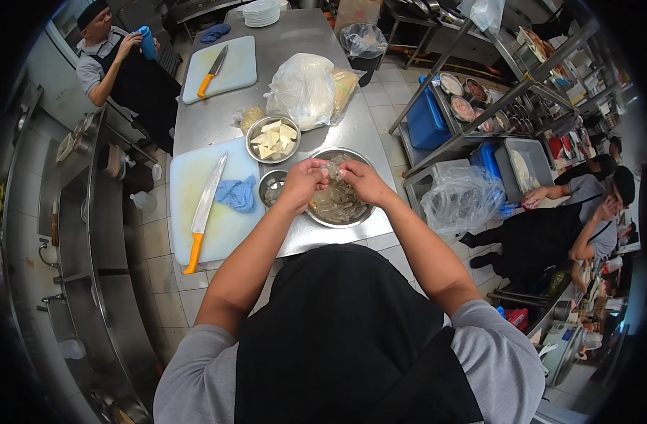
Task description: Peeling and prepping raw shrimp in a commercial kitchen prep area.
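Over a large steel bowl point(371, 212) of wet, greyish raw shrimp point(335, 201), my two hands meet. My left hand point(306, 185) pinches a small translucent shrimp point(333, 171) between thumb and fingertips. From the other side my right hand point(366, 184) closes its fingertips on the same piece. Tucked behind my left wrist is a smaller steel bowl point(267, 201); its contents are partly hidden. Just beyond stands a steel bowl of pale yellow slabs point(275, 140). A large knife with a yellow handle point(209, 201) lies on the white cutting board point(183, 169), beside a crumpled blue cloth point(236, 195).
A bulging white plastic bag point(302, 90) and a bag of tan crumbs point(343, 92) stand farther up the steel table. Another cutting board point(242, 62) there carries a knife point(214, 71). One person point(125, 63) stands far left, another point(571, 215) at right by the shelving.
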### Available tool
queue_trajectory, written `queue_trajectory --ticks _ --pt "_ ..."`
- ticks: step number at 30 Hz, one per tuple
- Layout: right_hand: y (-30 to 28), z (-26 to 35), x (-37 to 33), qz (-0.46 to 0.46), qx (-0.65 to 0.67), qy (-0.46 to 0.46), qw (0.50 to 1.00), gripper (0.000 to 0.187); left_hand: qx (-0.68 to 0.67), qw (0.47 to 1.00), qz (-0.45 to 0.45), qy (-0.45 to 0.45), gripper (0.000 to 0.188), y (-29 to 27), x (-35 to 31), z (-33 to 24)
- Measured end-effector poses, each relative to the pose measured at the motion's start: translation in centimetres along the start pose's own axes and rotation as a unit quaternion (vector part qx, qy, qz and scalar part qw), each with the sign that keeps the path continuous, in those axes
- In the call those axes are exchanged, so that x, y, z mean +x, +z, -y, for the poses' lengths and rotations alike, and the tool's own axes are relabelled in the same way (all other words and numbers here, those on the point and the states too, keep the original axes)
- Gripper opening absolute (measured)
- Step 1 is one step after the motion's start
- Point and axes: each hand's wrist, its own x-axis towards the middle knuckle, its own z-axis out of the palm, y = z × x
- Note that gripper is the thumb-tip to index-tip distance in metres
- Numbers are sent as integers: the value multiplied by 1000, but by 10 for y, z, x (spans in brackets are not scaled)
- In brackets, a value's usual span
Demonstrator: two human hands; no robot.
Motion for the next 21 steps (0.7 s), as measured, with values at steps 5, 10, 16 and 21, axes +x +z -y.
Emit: queue_trajectory --ticks 5,10,16,21 --pt "6 2 2 5 49 20 999 22 31 999 11 17 19 -2 1 -6" --pt "0 6 -1 -11 -42 -16 999 25 158 987 -24 33 20 -4 0 -10" --pt "-9 -14 -11 -10 -8 49 999 19 175 982 -48 55 20 -19 1 -16" --pt "3 2 -16 -145 -340 -117 922 38 45 997 -56 -21 15 -12 -2 -16"
